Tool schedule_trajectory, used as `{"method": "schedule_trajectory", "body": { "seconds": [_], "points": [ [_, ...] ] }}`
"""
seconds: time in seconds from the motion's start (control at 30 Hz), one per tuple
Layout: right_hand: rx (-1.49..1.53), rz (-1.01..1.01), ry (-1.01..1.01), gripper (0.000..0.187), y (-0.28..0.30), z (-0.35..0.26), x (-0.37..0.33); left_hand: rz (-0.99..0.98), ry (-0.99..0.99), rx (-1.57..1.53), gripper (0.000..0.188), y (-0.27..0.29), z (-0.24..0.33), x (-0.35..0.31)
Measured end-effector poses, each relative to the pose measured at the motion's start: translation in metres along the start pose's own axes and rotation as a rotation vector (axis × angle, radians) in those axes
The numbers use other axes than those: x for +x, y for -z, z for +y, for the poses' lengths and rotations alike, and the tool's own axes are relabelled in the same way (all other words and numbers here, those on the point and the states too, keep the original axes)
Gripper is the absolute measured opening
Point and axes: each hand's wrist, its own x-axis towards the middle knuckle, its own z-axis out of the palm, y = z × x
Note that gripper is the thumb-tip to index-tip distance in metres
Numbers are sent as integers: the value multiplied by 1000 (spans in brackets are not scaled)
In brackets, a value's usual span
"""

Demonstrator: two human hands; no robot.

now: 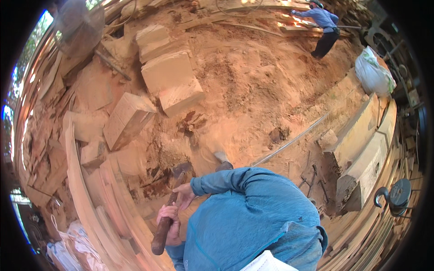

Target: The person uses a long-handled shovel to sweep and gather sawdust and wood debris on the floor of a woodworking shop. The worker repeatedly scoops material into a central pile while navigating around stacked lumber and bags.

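Note:
Both my hands are wrapped round the thick brown handle of a wooden-handled tool (172, 197). My left hand (167, 221) grips it lower down, near the rounded butt end. Higher up, my right hand (185, 195) is closed on the handle just below a dark head. Whether that head is an axe or a hammer, I cannot tell. The tool slants over sawdust-covered ground beside long curved planks (118, 198). My blue-sleeved right arm crosses in front of my body, and a grey shoe (221, 156) shows beyond it.
Squared timber blocks (169, 74) lie ahead to the left. Heavy beams (361, 156) stretch along the right, near a hanging hook block (398, 196). A thin straight strip (294, 139) crosses the ground. Far right are a white sack (374, 72) and another person (322, 25).

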Motion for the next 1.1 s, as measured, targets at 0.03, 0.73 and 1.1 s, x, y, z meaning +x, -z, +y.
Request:
{"method": "schedule_trajectory", "body": {
  "seconds": [0.03, 0.73, 1.1],
  "points": [
    [243, -91, -83, 53, 2, -5, 9, 32, 13, 28, 39, -8, -17, 10],
    [724, 234, 501, 17, 82, -55, -22, 111, 160, 381, 55, -45, -72, -24],
    [722, 402, 568, 18, 175, -98, -43, 382, 104, 437, 41, -40, -21, 86]
  ]
}}
